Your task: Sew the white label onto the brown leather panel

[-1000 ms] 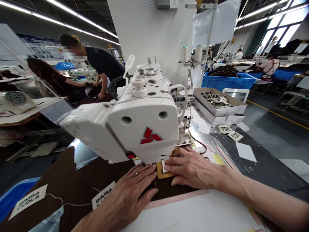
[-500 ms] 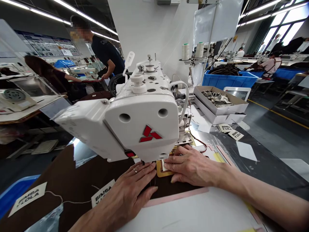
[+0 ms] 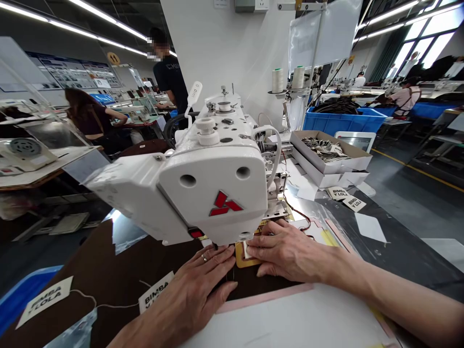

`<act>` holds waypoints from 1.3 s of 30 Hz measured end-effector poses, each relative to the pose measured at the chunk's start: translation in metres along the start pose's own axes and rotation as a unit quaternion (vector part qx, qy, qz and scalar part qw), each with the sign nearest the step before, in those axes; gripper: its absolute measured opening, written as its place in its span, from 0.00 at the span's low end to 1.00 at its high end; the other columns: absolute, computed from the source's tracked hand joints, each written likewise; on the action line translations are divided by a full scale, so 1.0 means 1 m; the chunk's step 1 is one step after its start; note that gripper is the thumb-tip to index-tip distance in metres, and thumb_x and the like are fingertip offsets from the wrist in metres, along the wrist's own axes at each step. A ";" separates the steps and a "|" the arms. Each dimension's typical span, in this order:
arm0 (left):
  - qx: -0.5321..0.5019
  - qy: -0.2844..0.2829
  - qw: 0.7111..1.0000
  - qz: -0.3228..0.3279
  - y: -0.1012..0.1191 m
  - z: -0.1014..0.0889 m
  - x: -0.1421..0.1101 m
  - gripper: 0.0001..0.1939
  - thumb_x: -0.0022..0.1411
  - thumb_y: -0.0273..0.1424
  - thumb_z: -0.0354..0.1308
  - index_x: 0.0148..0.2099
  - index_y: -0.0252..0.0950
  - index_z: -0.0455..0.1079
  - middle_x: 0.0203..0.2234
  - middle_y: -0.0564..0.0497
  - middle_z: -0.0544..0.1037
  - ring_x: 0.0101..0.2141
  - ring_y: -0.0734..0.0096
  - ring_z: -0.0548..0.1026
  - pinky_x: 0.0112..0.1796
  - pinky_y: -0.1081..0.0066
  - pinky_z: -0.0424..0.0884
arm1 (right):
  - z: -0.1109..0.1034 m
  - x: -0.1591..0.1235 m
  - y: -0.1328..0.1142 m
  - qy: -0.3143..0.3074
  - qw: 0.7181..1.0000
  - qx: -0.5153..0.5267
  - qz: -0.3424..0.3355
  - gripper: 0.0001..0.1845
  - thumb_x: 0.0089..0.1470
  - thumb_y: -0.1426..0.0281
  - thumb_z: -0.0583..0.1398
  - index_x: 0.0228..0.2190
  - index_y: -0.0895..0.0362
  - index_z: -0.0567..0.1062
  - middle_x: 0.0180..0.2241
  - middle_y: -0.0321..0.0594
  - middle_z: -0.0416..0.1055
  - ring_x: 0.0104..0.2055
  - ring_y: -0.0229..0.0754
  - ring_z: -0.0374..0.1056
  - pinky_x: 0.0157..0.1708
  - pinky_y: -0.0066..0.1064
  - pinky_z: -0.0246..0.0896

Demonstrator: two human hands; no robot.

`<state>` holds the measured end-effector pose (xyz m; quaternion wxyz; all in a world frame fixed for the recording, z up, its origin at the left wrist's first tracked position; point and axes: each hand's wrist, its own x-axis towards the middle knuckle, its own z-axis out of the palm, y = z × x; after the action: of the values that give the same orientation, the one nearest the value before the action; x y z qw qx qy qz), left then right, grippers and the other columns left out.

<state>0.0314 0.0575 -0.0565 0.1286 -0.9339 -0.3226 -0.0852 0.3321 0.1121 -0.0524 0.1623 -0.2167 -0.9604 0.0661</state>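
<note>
A white sewing machine (image 3: 213, 193) with a red logo fills the middle of the view. Under its head lies dark brown fabric (image 3: 108, 270) with a yellow-tan frame (image 3: 243, 261) on it. My left hand (image 3: 197, 285) lies flat on the brown fabric, fingers together and pointing at the needle area. My right hand (image 3: 290, 253) presses flat on the frame and a small white label (image 3: 247, 250) from the right. The needle itself is hidden behind the machine head.
White "BIMBA Y LOLA" labels lie on the fabric (image 3: 154, 296), (image 3: 45, 299) and to the right (image 3: 344, 197). A cardboard box of labels (image 3: 328, 154) and a blue bin (image 3: 344, 121) stand behind. Thread cones (image 3: 286, 79) are at the back. Other people work at the far left.
My hands stay pressed in the same place. The standing person in the background has straightened up and moved to the right.
</note>
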 end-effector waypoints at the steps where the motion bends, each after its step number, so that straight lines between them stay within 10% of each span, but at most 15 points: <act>1: 0.003 -0.001 1.000 0.001 0.000 0.000 0.000 0.22 0.77 0.38 0.53 0.67 0.35 0.70 0.64 0.49 0.73 0.61 0.60 0.76 0.58 0.57 0.79 | 0.000 0.000 0.000 0.003 1.000 -0.003 -0.001 0.22 0.73 0.54 0.56 0.59 0.51 0.76 0.56 0.42 0.78 0.50 0.48 0.66 0.53 0.41 0.61; 33: -0.003 0.002 1.000 -0.008 -0.004 0.004 -0.001 0.22 0.79 0.37 0.52 0.69 0.35 0.67 0.66 0.51 0.69 0.62 0.62 0.75 0.61 0.57 0.75 | 0.004 0.000 0.002 -0.013 1.000 0.008 0.019 0.24 0.74 0.53 0.55 0.63 0.48 0.72 0.61 0.38 0.74 0.54 0.50 0.65 0.55 0.45 0.59; 39: -0.019 0.003 0.999 -0.032 -0.012 0.008 -0.004 0.24 0.79 0.40 0.52 0.70 0.35 0.66 0.64 0.50 0.73 0.58 0.59 0.78 0.62 0.57 0.74 | 0.004 -0.008 0.010 0.140 0.990 0.012 0.032 0.14 0.75 0.64 0.55 0.46 0.56 0.78 0.48 0.46 0.79 0.45 0.45 0.70 0.47 0.39 0.65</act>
<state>0.0215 0.0660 -0.0627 0.1095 -0.9249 -0.3505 -0.0984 0.3414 0.1171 -0.0606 0.2958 -0.2526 -0.9198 0.0522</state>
